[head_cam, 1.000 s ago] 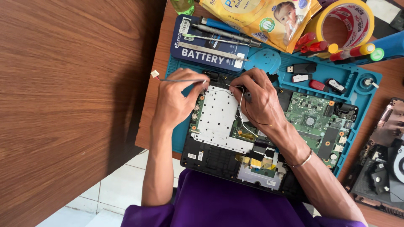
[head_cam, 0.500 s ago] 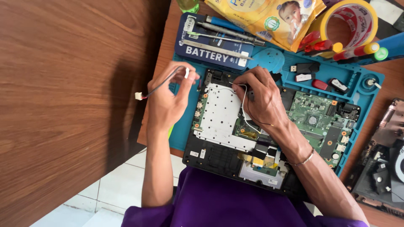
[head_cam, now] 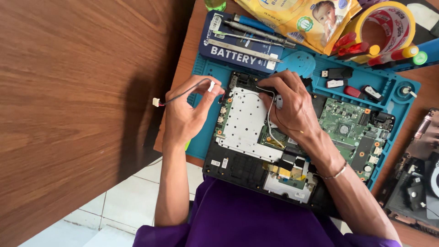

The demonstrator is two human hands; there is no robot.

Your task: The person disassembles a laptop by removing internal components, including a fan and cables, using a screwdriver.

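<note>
At the far left a dark brown wooden panel [head_cam: 68, 114] fills the view, with pale floor tiles [head_cam: 114, 206] below it. Next comes the left hand [head_cam: 185, 116], raised off the edge of the tabletop [head_cam: 185, 50], its fingers curled and pinched on a thin dark cable [head_cam: 183, 93]; the cable's small white connector [head_cam: 156, 102] hangs free to the left over the wooden panel, and a second white piece sits right at the fingertips. Just beside that hand lies the opened laptop base [head_cam: 238, 167] on a teal repair mat [head_cam: 201, 142], with a perforated silver metal plate [head_cam: 244, 121] covering its left part. The right hand [head_cam: 290, 107] rests on top of the base near its upper edge, fingers bent down onto the parts there; whether it grips anything I cannot tell, though a thin pale wire [head_cam: 270, 123] runs out from beneath it across the plate. Above, a blue battery pack [head_cam: 238, 45] carries several long tools. Further right a green circuit board [head_cam: 347, 130] lies exposed in the mat, with a roll of tape [head_cam: 388, 23] near the top right.
</note>
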